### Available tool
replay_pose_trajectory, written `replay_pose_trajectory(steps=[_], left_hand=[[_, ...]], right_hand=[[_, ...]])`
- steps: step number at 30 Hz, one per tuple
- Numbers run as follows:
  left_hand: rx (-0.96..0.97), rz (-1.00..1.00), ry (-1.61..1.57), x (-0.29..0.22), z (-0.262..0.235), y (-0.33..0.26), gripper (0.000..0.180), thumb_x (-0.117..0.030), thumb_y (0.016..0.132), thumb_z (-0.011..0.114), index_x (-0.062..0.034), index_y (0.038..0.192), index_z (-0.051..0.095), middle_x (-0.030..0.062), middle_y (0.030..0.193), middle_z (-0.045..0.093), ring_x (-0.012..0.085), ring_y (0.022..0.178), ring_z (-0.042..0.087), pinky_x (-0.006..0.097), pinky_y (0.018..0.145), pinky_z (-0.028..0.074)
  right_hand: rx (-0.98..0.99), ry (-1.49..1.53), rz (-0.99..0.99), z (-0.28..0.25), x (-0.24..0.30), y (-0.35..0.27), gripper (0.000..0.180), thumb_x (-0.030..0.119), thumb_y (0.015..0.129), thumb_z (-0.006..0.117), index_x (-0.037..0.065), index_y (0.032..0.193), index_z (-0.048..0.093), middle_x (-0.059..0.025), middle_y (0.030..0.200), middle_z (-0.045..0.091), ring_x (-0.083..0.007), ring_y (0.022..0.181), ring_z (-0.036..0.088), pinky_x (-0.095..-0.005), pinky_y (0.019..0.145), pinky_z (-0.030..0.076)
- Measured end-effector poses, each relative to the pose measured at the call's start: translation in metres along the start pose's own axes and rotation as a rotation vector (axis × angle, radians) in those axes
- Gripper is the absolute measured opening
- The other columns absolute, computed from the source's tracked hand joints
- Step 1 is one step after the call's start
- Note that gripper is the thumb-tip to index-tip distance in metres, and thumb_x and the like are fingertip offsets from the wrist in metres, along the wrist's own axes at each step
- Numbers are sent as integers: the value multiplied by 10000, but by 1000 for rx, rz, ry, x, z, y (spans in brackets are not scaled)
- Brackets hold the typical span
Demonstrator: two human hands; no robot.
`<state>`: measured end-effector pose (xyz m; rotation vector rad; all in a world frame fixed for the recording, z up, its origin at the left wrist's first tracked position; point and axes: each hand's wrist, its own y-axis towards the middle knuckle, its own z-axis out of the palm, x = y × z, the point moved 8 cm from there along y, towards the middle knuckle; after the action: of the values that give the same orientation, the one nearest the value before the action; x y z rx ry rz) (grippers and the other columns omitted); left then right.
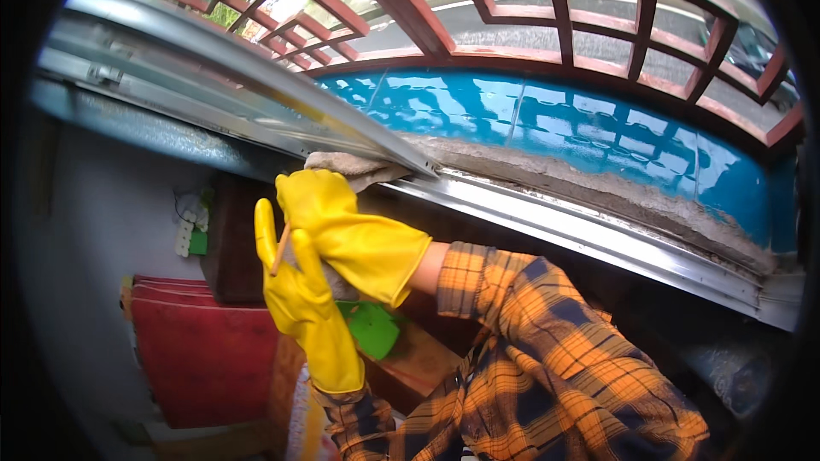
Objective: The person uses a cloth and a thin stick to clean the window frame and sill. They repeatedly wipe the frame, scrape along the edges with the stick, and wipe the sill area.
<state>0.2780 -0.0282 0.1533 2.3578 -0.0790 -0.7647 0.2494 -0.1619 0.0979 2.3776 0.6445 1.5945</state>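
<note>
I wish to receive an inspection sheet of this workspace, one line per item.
Surface: silver window track, dark marks along its edge.
Job's things: beige cloth at the sash corner; thin brownish stick beside the left fingers.
Clutter: red padded item and green item lower down.
Hands: yellow-gloved; right hand against the cloth, left hand below; grips unclear.
Cables: cord-like dark loop, unclear.
Surroundings: blue tiles, red lattice, road outside.

Likely a home: a sliding window and red lattice bars overlook a road.
</note>
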Motion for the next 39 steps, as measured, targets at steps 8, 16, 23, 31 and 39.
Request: replay_pose_trajectory(steps=[8, 16, 23, 31, 39], left_hand=[[138, -364, 66, 71, -23, 32, 476, -222, 1208, 474, 30, 1611, 441, 145, 1257, 778, 193, 1142, 751, 285, 1019, 606], [51, -365, -168, 121, -58, 23, 470, -227, 1212, 455, 39, 1598, 422, 154, 1331, 745, 222, 1157, 743, 297, 1055, 576], [143, -102, 111, 121, -33, 66, 352, -182, 1197, 492, 80, 1344, 676, 155, 1295, 750, 230, 1132, 735, 329, 1028, 554], [114, -189, -236, 183, -67, 102, 437, -227, 1186, 452, 128, 1307, 677, 227, 1213, 758, 308, 1115, 750, 379, 1030, 575], [115, -144, -20, 148, -20, 131, 319, -214, 1149, 562, 53, 1107, 730, 91, 962, 733, 139, 844, 613, 315, 770, 501]], right_hand=[[-269, 136, -131, 28, -6, -28, 126, 245, 809, 736, 125, 811, 775, -146, 802, 741, -389, 779, 746, -527, 684, 562], [-165, 362, -411, 23, 5, -63, 322, 284, 1105, 527, 45, 1307, 598, -115, 1166, 667, -269, 1120, 656, -391, 1004, 523], [702, 2586, 321, 8, 10, -56, 297, 321, 1167, 583, 55, 1292, 620, -54, 1136, 684, -99, 981, 663, -253, 892, 560], [581, 2612, 121, 23, 8, -30, 200, 271, 1106, 644, 84, 1175, 640, -33, 1035, 693, -100, 881, 644, -268, 792, 546], [180, 1624, -30, -14, -48, -35, 195, 260, 1048, 662, 94, 1150, 673, -60, 991, 706, -179, 871, 663, -335, 763, 545]])
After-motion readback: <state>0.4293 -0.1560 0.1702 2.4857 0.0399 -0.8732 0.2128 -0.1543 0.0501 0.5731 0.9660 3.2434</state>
